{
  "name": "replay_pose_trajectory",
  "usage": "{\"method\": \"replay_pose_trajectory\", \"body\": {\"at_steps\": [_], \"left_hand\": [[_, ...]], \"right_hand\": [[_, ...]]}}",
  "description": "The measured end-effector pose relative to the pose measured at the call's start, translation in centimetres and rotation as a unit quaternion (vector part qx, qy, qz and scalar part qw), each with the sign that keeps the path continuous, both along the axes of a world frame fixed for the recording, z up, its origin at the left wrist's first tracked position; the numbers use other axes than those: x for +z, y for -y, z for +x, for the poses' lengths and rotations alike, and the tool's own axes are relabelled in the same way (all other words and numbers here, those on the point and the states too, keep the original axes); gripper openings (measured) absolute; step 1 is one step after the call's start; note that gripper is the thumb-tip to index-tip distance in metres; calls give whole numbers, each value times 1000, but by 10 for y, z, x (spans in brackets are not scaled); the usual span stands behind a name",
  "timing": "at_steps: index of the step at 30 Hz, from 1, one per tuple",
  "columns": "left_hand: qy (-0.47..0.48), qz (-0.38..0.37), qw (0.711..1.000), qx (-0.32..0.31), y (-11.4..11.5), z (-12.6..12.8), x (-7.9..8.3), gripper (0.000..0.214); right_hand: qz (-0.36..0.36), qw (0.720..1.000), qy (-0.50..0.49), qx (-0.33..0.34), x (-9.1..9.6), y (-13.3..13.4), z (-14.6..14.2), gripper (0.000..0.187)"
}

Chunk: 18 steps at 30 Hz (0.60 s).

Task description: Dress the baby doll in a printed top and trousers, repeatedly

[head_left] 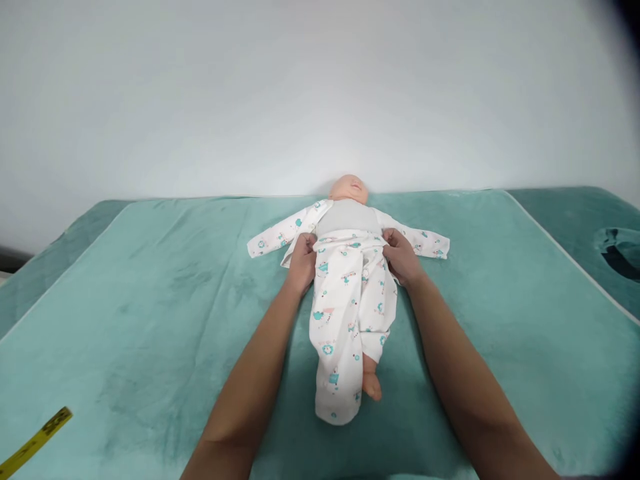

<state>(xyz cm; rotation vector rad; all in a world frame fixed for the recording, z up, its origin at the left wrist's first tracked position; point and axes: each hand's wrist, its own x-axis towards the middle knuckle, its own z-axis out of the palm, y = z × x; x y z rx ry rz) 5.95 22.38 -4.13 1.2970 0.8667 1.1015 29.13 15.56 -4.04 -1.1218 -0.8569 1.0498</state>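
Observation:
A baby doll (349, 189) lies on its back, head toward the wall, in white printed clothes. My left hand (303, 259) pinches the waistband of the printed baby pants (337, 293) at one side. On the other side my right hand (400, 255) grips the same waistband. The pants reach up over the doll's grey torso (349, 217). One bare foot (371, 385) sticks out of a leg opening, while the other foot is hidden inside the longer pant leg. A printed baby jacket (280, 233) covers both doll arms and hangs open at the front.
The doll rests on a green padded sheet (165, 320) with pale seams. A yellow measuring tape (37, 440) lies at the lower left. On the right edge is a clear item with a black band (620, 260). A white wall (320, 93) stands behind.

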Motion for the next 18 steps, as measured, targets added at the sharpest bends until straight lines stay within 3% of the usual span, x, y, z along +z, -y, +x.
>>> {"method": "replay_pose_trajectory", "body": {"at_steps": [5,11,15,18], "left_hand": [[-14,-22,999,-27,4,-4,19,25],[-95,-16,995,-18,-5,-25,32,18],[-134,56,989,-36,-12,-32,33,19],[-176,62,979,-80,-11,-35,42,21]], "right_hand": [[18,998,51,35,-3,-1,7,30],[-28,984,119,133,10,10,24,36],[-40,981,183,53,16,8,20,41],[4,974,226,12,17,5,15,32]]}}
